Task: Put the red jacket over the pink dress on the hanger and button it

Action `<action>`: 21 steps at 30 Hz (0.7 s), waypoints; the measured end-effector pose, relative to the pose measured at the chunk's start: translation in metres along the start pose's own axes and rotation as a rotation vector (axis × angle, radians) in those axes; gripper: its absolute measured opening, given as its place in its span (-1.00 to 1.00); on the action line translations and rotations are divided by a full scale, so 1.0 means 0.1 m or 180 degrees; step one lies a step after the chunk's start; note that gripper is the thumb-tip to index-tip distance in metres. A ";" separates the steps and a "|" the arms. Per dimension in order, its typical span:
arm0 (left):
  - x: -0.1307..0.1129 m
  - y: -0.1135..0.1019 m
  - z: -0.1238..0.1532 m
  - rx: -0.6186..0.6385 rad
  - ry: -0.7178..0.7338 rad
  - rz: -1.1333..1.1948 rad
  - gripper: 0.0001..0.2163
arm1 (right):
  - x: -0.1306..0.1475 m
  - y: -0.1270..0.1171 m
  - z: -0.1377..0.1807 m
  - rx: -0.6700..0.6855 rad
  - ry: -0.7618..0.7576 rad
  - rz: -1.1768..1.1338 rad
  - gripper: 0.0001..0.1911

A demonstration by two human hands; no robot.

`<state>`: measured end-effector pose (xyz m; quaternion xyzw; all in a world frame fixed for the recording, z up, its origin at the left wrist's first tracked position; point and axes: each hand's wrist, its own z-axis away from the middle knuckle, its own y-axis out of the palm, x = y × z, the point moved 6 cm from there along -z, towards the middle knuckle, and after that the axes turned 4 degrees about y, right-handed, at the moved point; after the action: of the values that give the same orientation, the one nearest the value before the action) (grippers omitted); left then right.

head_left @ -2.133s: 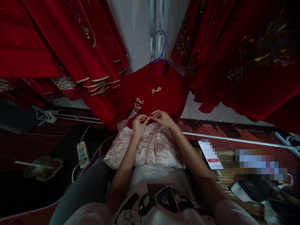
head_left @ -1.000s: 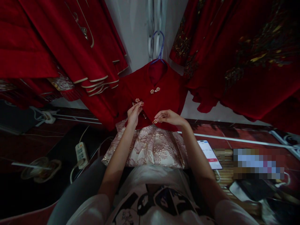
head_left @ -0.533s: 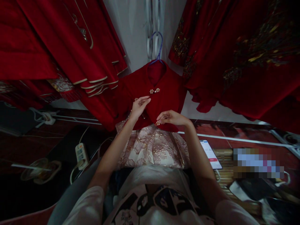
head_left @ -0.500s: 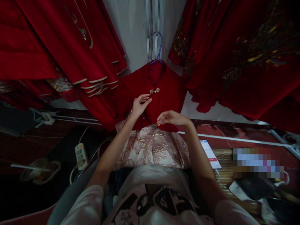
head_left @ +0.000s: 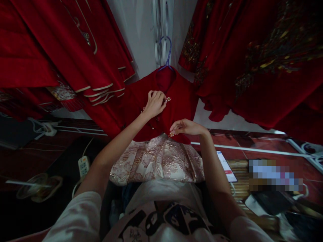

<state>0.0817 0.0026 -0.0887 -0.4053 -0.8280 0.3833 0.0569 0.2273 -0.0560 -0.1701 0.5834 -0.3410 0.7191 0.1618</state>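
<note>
Light: dim; brightest on wall (head_left: 141, 43) above left hand (head_left: 155, 103).
Shadows: near black far left of it.
Edges: bowed, wide-angle.
Blur: mosaic patch (head_left: 275, 174) beyond right hand (head_left: 188, 127).

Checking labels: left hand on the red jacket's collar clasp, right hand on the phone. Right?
No. The head view shows the right hand pinching a small gold clasp at the lower edge of the red jacket; the phone lies apart, untouched. The left hand is on the collar clasp.

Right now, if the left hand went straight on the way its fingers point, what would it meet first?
The pearl clasp on the red jacket, right by the left hand; they may touch.
</note>
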 end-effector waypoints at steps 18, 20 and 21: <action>0.14 -0.35 -0.03 -0.0759 -0.0589 -0.0565 -0.60 | 0.66 -0.73 -1.10 -0.2326 -0.0699 0.0188 -0.15; 0.20 -0.47 0.01 -0.0930 -0.0767 -0.0811 -0.55 | 0.55 -0.76 -1.11 -0.2724 -0.0498 0.0536 -0.05; 0.26 -0.55 0.03 -0.1005 -0.0860 -0.0896 -0.53 | 0.50 -0.79 -1.06 -0.2958 -0.0462 0.0739 -0.04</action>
<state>0.0284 -0.0012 -0.0592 -0.2349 -0.9260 0.2881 -0.0654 0.1867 0.0647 -0.1082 0.4562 -0.6994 0.4614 0.2998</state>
